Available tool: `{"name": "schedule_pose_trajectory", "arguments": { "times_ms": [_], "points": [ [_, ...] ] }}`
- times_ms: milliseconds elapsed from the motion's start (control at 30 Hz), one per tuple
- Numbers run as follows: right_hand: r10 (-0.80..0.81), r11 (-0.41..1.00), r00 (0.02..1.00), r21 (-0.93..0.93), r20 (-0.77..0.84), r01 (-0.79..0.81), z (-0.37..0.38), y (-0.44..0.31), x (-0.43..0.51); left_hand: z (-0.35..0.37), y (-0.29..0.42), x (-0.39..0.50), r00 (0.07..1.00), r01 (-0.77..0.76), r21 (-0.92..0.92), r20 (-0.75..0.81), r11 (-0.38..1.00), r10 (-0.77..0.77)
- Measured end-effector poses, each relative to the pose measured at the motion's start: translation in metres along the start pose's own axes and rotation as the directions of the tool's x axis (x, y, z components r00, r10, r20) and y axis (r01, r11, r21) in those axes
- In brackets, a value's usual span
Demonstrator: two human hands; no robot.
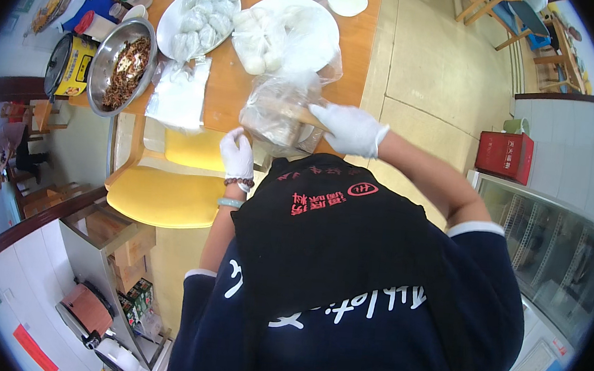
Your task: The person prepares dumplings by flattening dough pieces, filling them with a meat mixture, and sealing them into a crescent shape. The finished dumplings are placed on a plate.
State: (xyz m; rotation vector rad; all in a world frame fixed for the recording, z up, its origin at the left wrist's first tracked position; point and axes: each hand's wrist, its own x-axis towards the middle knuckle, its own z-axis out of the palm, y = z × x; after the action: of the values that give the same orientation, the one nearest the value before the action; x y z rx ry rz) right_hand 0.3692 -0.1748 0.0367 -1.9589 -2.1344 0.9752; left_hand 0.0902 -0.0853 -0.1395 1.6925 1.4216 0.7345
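My right hand (346, 129), in a white glove, grips a wooden stick, perhaps a rolling pin (302, 114), at the table's front edge. The stick lies across a crumpled clear plastic bag (262, 96); what is under the plastic is hard to make out. My left hand (237, 154), also gloved, is at the table edge left of the bag with its fingers bent, and nothing shows in it. Beyond the bag, a white plate (290, 1) holds white dough balls (256, 64) under plastic. Plastic-wrapped lumps (210, 22) fill a second plate (163, 34).
Left on the table (225, 93) are a steel bowl (96, 67) of brown filling, a stack of clear plastic sheets (177, 97), a yellow-sided container (79, 58) and lidded jars (97, 26). A small white bowl (346, 0) stands at the back right. Yellow chairs (165, 196) border the front edge.
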Motion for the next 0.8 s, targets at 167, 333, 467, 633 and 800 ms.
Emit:
{"name": "schedule_pose_trajectory", "arguments": {
  "times_ms": [167, 333, 467, 633, 800],
  "points": [
    [0.273, 0.959, 0.962, 0.068, 0.032, -0.274, 0.079, 0.051, -0.005, 0.046, 0.068, 0.059, 0.849, -0.522, 0.173, 0.201, 0.835, 0.489],
    [0.455, 0.88, 0.873, 0.059, 0.176, -0.471, 0.104, 0.072, 0.015, 0.08, 0.076, 0.101, 0.592, -0.785, 0.276, 0.601, 0.555, 0.538],
    [0.505, 0.838, 0.798, 0.036, 0.33, -0.545, 0.093, 0.077, 0.031, 0.085, 0.069, 0.105, 0.577, -0.797, 0.296, 0.628, 0.526, 0.521],
    [0.5, 0.825, 0.761, 0.041, 0.414, -0.564, 0.088, 0.079, 0.039, 0.084, 0.078, 0.11, 0.576, -0.783, 0.285, 0.666, 0.552, 0.473],
    [0.48, 0.822, 0.739, 0.052, 0.472, -0.567, 0.098, 0.089, 0.041, 0.087, 0.082, 0.115, 0.576, -0.775, 0.293, 0.692, 0.561, 0.435]
  ]
}}
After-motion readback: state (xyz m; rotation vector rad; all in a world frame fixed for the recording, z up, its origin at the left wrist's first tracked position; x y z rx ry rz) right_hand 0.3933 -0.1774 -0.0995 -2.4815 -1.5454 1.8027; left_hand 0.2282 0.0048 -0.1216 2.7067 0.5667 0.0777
